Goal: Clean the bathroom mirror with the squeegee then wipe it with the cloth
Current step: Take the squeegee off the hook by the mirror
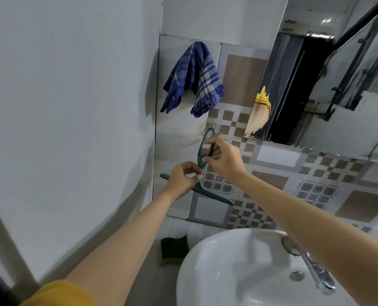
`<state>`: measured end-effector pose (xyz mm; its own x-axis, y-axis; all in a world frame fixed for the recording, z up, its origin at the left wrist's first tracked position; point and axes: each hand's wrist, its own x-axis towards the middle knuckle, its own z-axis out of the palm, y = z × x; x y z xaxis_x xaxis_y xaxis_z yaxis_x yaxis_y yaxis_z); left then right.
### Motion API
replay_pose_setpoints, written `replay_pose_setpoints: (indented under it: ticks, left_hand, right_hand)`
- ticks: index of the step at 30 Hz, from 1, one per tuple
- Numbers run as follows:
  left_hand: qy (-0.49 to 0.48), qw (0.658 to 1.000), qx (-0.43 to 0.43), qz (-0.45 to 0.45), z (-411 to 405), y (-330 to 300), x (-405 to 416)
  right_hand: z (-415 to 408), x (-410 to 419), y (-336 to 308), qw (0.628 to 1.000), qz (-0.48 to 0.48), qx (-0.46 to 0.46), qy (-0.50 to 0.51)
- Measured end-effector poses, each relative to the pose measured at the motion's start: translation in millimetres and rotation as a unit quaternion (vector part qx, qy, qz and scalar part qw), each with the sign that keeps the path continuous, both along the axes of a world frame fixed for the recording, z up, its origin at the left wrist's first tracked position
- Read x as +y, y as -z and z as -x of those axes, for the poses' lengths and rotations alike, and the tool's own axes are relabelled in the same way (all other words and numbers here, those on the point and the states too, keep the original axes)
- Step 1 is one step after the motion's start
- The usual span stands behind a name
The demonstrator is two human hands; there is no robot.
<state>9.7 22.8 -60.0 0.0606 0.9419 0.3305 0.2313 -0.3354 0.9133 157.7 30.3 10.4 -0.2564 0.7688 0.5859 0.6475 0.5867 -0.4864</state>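
Observation:
A dark green squeegee (205, 191) hangs against the tiled wall by the loop of its handle, its blade lying across below. My left hand (183, 177) pinches the lower part of the handle near the blade. My right hand (223, 161) grips the handle's loop just under a small wall hook (213, 127). A blue checked cloth (197, 78) hangs on the wall above both hands. The mirror (329, 74) is on the wall at the upper right and reflects a dark doorway and my arm.
A white basin (238, 272) with a chrome tap (311, 266) stands below the hands. A dark green and yellow sponge (174, 248) lies to the left of the basin. A plain wall (62, 107) closes in on the left.

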Motion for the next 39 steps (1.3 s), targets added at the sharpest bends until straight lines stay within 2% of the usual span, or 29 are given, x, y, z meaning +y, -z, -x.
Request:
replay_pose_setpoints:
  ticks: [5,8,12,15,18,22,27,30,35,37,39]
  left_hand:
    - [0.008,0.999,-0.026,-0.029,-8.5,-26.3,-24.0]
    - [0.025,0.998,-0.038,-0.037,-14.8,-47.1,-37.2]
    - [0.058,0.994,0.011,-0.090,-27.2,-78.6,-53.6]
    - [0.067,0.988,0.061,-0.122,-43.0,-101.4,-66.2]
    - [0.068,0.981,0.113,-0.144,-61.9,-123.3,-73.6]
    - [0.088,0.973,0.147,-0.158,-93.2,-154.5,-78.9]
    - [0.107,0.947,0.219,-0.208,-129.7,-192.0,-82.4]
    - [0.059,0.928,0.250,-0.270,-148.1,-213.8,-83.5]
    - [-0.093,0.872,0.258,-0.406,-159.9,-251.3,-67.2]
    - [-0.144,0.856,0.263,-0.421,-160.7,-266.6,-55.8]
    - [-0.177,0.854,0.266,-0.411,-159.3,-281.4,-45.6]
  right_hand:
    - [-24.9,-27.9,-20.5,0.998,-0.054,-0.027,-0.018]
    - [-45.8,-50.6,-32.0,0.993,-0.110,-0.043,0.009]
    - [-74.5,-75.8,-47.2,0.980,-0.181,-0.052,0.057]
    - [-98.5,-85.8,-64.5,0.948,-0.279,-0.106,0.111]
    - [-124.2,-95.1,-87.9,0.898,-0.351,-0.216,0.153]
    - [-158.4,-104.5,-114.4,0.874,-0.334,-0.341,0.085]
    - [-200.6,-115.5,-144.8,0.879,-0.302,-0.369,0.026]
    - [-226.0,-118.7,-161.8,0.868,-0.320,-0.376,0.051]
    - [-268.6,-115.5,-214.3,0.851,-0.342,-0.382,0.110]
    - [-280.0,-113.6,-242.3,0.840,-0.358,-0.384,0.134]
    - [-286.2,-111.0,-272.3,0.833,-0.372,-0.381,0.150]
